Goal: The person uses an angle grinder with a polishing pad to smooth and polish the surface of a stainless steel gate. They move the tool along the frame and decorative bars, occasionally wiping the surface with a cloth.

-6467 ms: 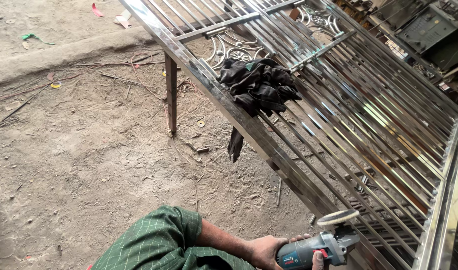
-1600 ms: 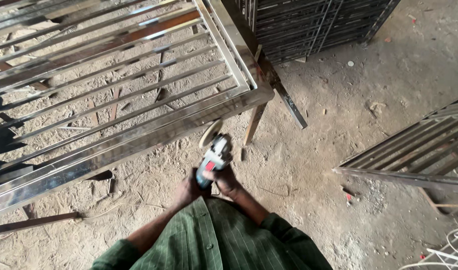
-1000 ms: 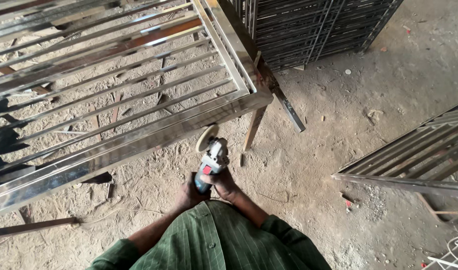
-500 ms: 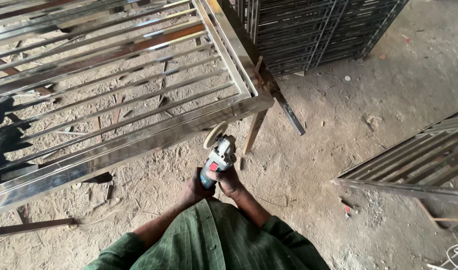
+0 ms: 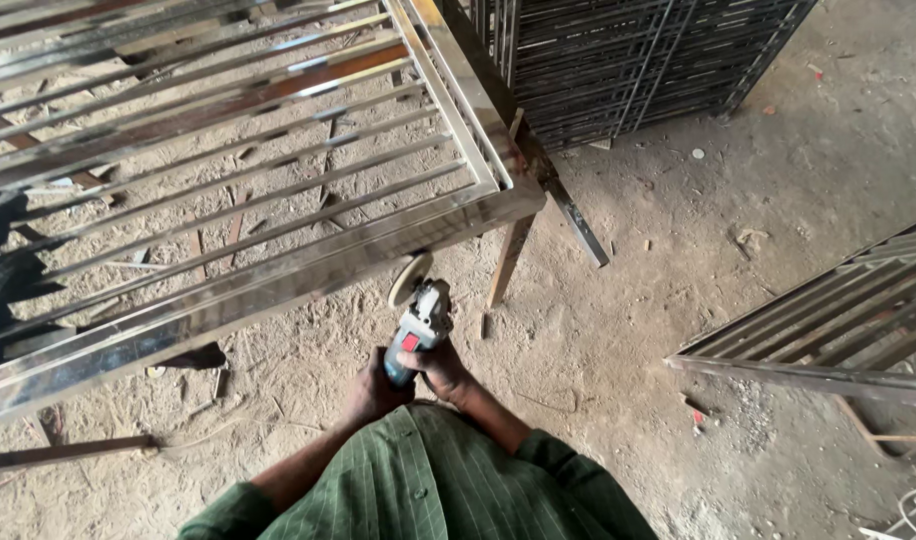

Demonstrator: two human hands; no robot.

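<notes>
both hands, the left hand (image 5: 371,388) and the right hand (image 5: 444,368), are clamped on the angle grinder (image 5: 418,322), its disc at the shiny gate frame (image 5: 278,275) edge, so polishing looks underway; next calls for steady travel along the rail.

A green shirt with thin pale stripes, long sleeves pushed up the forearms.
</notes>
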